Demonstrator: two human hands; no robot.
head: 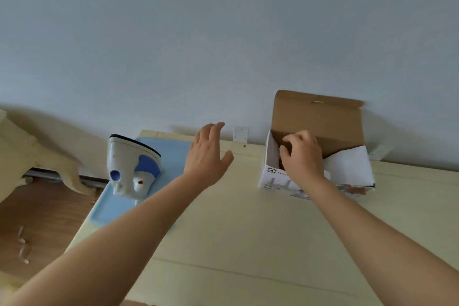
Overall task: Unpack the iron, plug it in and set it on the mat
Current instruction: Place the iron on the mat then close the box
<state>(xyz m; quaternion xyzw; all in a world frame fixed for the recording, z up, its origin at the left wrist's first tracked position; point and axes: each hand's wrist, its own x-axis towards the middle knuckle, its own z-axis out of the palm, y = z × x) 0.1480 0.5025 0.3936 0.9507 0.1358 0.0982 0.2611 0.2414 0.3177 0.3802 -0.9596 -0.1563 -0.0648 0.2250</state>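
Two bare forearms are seen stretching from the bottom edge across a pale yellow tabletop (248, 231). At the end of the left forearm, the left hand (207, 156) is held open above the tabletop, fingers spread and nothing grasped, just beside the right edge of a light blue mat (114, 208). On that mat the iron (130, 169), white with blue parts and a small red dot, is stood on its end, its flat plate turned toward the wall (173, 45). No cord or plug can be made out. Well apart from the iron, on the right side of the tabletop, a cardboard box (315, 146) is set with its brown lid flap raised against the wall. The right hand (301, 154) is placed at the box's open top with the fingers curled inward; whether anything is gripped by them cannot be told. A white sheet (350, 166) is seen sticking out of the box on its right. A small white wall plate (241, 133) is fixed to the wall between the hands, just above the tabletop's far edge. Brown floor (44, 218) is visible at the left.
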